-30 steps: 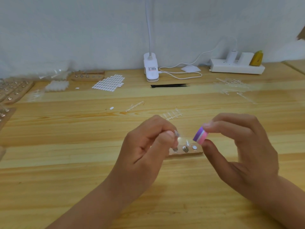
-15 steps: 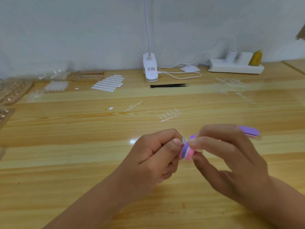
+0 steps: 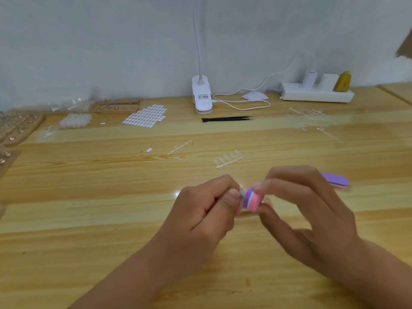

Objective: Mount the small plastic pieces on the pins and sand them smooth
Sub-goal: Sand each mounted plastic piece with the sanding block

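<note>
My left hand [image 3: 207, 210] pinches a pin with a small clear plastic piece [image 3: 241, 190] on its tip, just above the table. My right hand [image 3: 298, 210] grips a purple and pink sanding block [image 3: 251, 199] between thumb and fingers, with its purple face against the plastic piece. The wooden pin holder that was under my hands is hidden behind them.
A second purple sanding block [image 3: 335, 179] lies right of my hands. Clear plastic sprues [image 3: 229, 160] lie beyond them. Black tweezers [image 3: 227, 119], a lamp clamp [image 3: 201, 98], a white sticker sheet [image 3: 145, 115], a power strip [image 3: 316, 94] and wooden pin holders [image 3: 117, 107] line the far side.
My hands came together and moved down toward me. The sanding block now touches the plastic piece, and the wooden holder is covered by my hands. A second block has come into sight.
</note>
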The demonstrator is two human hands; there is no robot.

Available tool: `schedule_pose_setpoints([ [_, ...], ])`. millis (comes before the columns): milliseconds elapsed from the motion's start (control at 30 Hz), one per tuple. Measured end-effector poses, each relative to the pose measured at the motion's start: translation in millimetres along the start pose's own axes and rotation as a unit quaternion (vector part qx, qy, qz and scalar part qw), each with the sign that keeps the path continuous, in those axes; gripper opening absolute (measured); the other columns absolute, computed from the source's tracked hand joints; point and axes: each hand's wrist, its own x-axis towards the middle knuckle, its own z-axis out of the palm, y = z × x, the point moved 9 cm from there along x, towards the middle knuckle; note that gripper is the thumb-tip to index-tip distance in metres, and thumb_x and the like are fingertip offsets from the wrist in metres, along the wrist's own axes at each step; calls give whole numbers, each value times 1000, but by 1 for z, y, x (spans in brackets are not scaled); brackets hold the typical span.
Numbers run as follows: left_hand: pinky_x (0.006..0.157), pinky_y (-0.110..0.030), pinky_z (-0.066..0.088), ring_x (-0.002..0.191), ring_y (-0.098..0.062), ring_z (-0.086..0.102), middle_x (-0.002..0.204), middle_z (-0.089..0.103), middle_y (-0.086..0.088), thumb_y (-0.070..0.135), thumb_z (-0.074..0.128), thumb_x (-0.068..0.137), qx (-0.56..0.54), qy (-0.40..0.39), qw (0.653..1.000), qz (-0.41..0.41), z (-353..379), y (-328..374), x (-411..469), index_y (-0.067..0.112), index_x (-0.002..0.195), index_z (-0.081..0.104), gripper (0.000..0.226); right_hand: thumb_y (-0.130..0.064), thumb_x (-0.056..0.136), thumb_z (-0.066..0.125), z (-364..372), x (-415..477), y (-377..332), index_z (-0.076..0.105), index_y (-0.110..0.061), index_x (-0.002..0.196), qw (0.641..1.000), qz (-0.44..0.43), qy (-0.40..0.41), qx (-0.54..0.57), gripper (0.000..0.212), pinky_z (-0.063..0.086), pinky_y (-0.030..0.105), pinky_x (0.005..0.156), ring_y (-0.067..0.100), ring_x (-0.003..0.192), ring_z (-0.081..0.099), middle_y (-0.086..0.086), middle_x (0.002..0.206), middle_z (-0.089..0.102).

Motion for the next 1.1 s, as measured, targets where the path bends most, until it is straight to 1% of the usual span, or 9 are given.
schedule_pose_setpoints([
  [200, 40, -35, 23, 45, -19, 28, 53, 36, 8, 35, 44, 93, -27, -6, 1000, -9, 0, -2, -1, 17, 74, 55, 28, -7, 98, 60, -1, 0, 10, 58, -13, 121, 1000, 16, -16, -9, 24, 42, 19, 96, 12, 107, 57, 2, 113, 56],
  [333, 43, -28, 26, 45, -13, 32, 52, 39, 9, 33, 45, 94, -8, -17, 1000, -19, 4, -6, 1, 13, 75, 54, 30, -9, 97, 62, 3, 2, -5, 58, -11, 119, 1000, -11, -18, 4, 22, 42, 17, 94, 11, 104, 56, 2, 112, 56],
  [500, 45, -33, 28, 44, -14, 33, 50, 38, 4, 23, 42, 96, 12, -18, 999, -46, 4, -12, 2, 18, 70, 55, 29, -9, 97, 61, 2, 0, 17, 58, -13, 117, 999, 30, -34, 0, 21, 44, 21, 94, 13, 105, 58, 4, 107, 60],
  [633, 42, -29, 26, 43, -12, 31, 51, 36, 3, 20, 42, 96, -47, -32, 997, -60, 9, -13, 3, 5, 75, 51, 28, -9, 97, 62, 8, -2, -1, 58, -10, 119, 999, -14, -41, 7, 22, 43, 19, 95, 13, 103, 57, 3, 113, 56],
  [700, 40, -24, 29, 42, -12, 31, 50, 36, 3, 21, 41, 96, -68, -35, 995, -69, 8, -13, 3, 11, 71, 53, 29, -9, 97, 62, 6, -2, 7, 58, -12, 119, 999, -7, -53, -7, 22, 42, 18, 96, 11, 104, 56, 2, 113, 55],
  [767, 41, -23, 32, 43, -12, 32, 51, 37, 4, 21, 41, 95, -82, -37, 994, -68, 7, -12, 3, 15, 70, 55, 30, -10, 97, 62, 0, 0, 13, 58, -13, 119, 999, 10, -37, -10, 22, 41, 18, 96, 9, 106, 56, 1, 112, 55],
  [900, 43, -21, 35, 43, -10, 35, 52, 39, 5, 19, 41, 97, -95, -59, 992, -62, 13, -10, 2, 2, 76, 49, 29, -9, 96, 64, 1, 0, -4, 58, -11, 120, 1000, -23, -18, 1, 25, 41, 17, 96, 9, 106, 56, 2, 113, 55],
  [1000, 45, -20, 37, 44, -10, 36, 53, 40, 7, 19, 40, 97, -104, -69, 990, -63, 13, -10, 2, 11, 73, 52, 29, -10, 98, 61, 1, -2, 10, 57, -13, 120, 999, -13, -37, -12, 23, 42, 18, 96, 10, 106, 55, 2, 114, 54],
  [1100, 44, -21, 38, 43, -10, 36, 52, 41, 6, 20, 40, 97, -107, -67, 989, -70, 11, -9, 3, 11, 71, 54, 30, -11, 98, 62, -5, 1, 10, 57, -12, 120, 1000, -2, -11, -9, 23, 40, 17, 97, 8, 108, 54, 1, 114, 55],
])
